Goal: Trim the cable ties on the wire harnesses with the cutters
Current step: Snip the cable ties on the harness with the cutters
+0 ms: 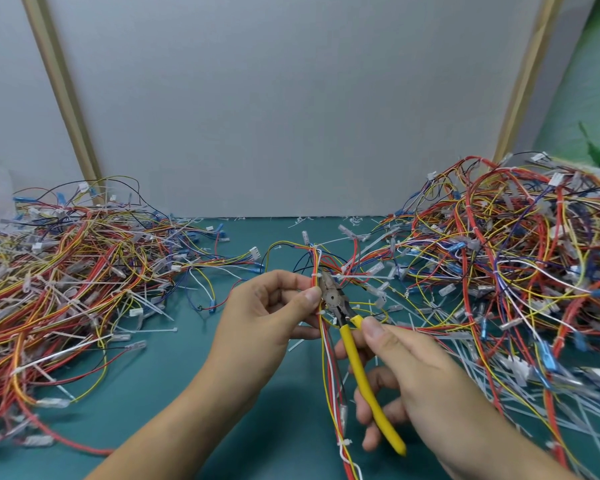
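Gripping the yellow-handled cutters, the right hand sits low and just right of centre. Its fingers are curled round the handles, thumb on top close to the pivot and the others wrapped underneath. The metal head of the tool points up and to the left, and its tip lies against the bundle. From where I stand I cannot tell whether the blades are closed.

The left hand, at the centre of the frame, pinches a wire harness between thumb and forefinger, right beside the cutter head. That harness of red, yellow and white wires runs from above the hands, down between them, and off the bottom edge. A small white cable tie wraps it just above the left thumb, touching or nearly touching the cutter tip. A second tie sits on it lower down, below the right hand.

Everything is held just over a green desk. One heap of harnesses fills the left side, and a taller heap fills the right. Loose white tie strips lie scattered across the lower right, and a few more sit along the far edge of the desk. A plain grey panel stands behind it all
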